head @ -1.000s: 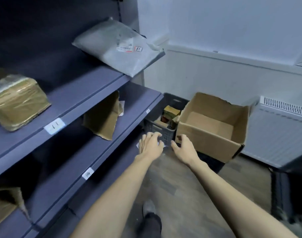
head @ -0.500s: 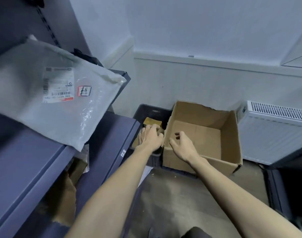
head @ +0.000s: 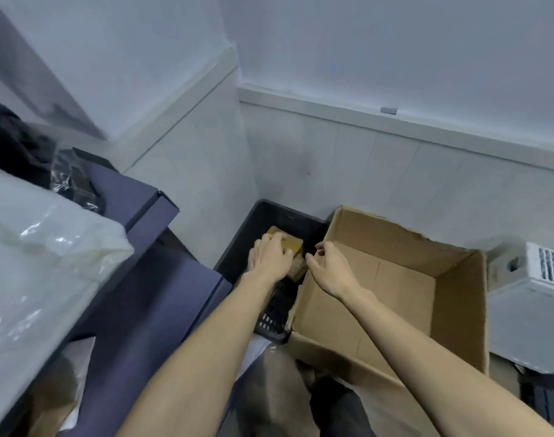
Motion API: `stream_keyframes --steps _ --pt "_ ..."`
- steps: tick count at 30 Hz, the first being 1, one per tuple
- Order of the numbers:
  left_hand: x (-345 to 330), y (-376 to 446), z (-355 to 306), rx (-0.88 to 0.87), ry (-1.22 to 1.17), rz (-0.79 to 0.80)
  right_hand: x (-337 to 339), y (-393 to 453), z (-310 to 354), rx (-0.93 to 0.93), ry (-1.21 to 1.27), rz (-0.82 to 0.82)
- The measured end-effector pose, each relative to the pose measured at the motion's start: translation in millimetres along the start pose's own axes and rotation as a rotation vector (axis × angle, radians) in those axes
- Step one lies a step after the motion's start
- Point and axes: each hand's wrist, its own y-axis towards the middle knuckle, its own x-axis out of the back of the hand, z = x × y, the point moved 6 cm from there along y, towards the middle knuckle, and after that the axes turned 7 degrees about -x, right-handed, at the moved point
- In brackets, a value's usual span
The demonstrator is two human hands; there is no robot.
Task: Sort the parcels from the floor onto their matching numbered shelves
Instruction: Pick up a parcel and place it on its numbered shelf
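A dark plastic crate (head: 263, 216) stands on the floor in the corner, with small brown parcels inside. My left hand (head: 271, 258) reaches into it and lies over the top tan parcel (head: 293, 244), fingers curled onto its upper face. My right hand (head: 327, 268) hovers at the crate's right edge, beside the near corner of the cardboard box, fingers loosely bent and holding nothing. A white plastic mailer (head: 33, 247) lies on the grey-blue shelf (head: 143, 203) at the left.
An open cardboard box (head: 452, 310) sits right of the crate. A white radiator (head: 543, 279) hangs on the right wall. Another brown parcel (head: 48, 402) shows on a lower shelf at bottom left. My knees and the floor are below.
I have stepped closer and leaned over the crate. My left hand has gone down into it onto the tan parcel; my right hand has followed to the crate's edge.
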Motion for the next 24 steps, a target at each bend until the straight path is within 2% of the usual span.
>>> stream_keyframes --steps 7,12,20,24 --pt "-45 102 47 0.172 0.049 0.07 -23 129 -23 -0.014 -0.102 0.113" --pt "-113 177 106 0.204 0.201 0.242 -91 238 -37 0.069 -0.309 0.251" --pt "-235 295 225 0.315 0.212 0.278 -208 405 -112 0.031 -0.559 0.373" --pt "-292 334 261 0.356 0.179 0.28 -253 462 -146 -0.003 -0.657 0.407"
